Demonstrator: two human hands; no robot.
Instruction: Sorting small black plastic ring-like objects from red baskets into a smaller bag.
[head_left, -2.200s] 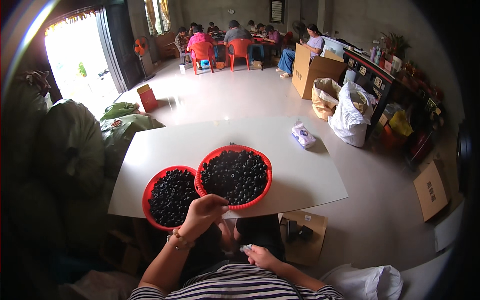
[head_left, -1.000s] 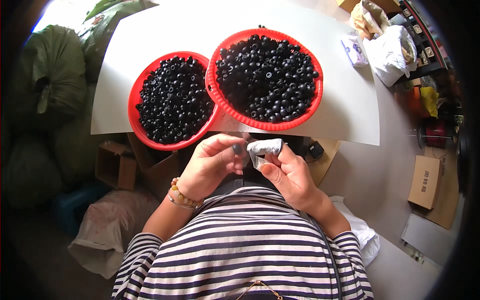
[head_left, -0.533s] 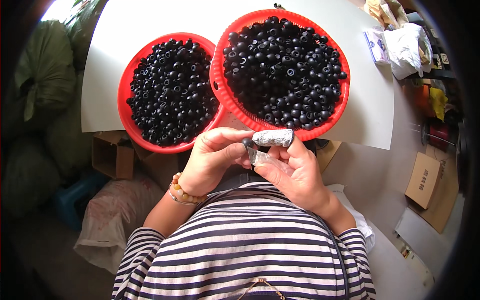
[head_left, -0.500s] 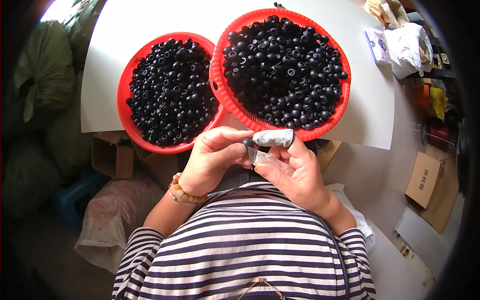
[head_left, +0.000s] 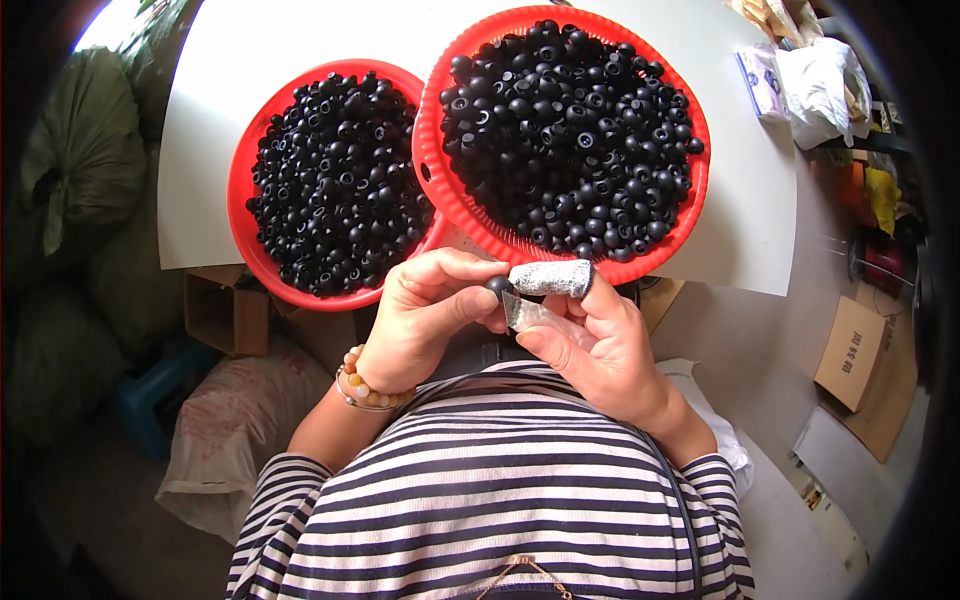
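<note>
Between the thumb and fingertips of my left hand, a small black ball-shaped cap is pinched. My right hand is closed on a small blade whose grip looks wrapped in clear plastic. The blade's pointed end is right beside the cap; whether it cuts in cannot be made out. A grey knitted finger sleeve covers my right index finger, which lies along the far side of the cap. Both hands are just in front of a red basket heaped with similar black caps.
A red basin of black caps stands left of the basket on the white table. The basket overlaps its rim. Cardboard boxes and a pale sack stand on the floor; green sacks line the left.
Both hands keep nearly the same hold on the cap and the blade. The view has shifted slightly, and the baskets appear a little higher.
</note>
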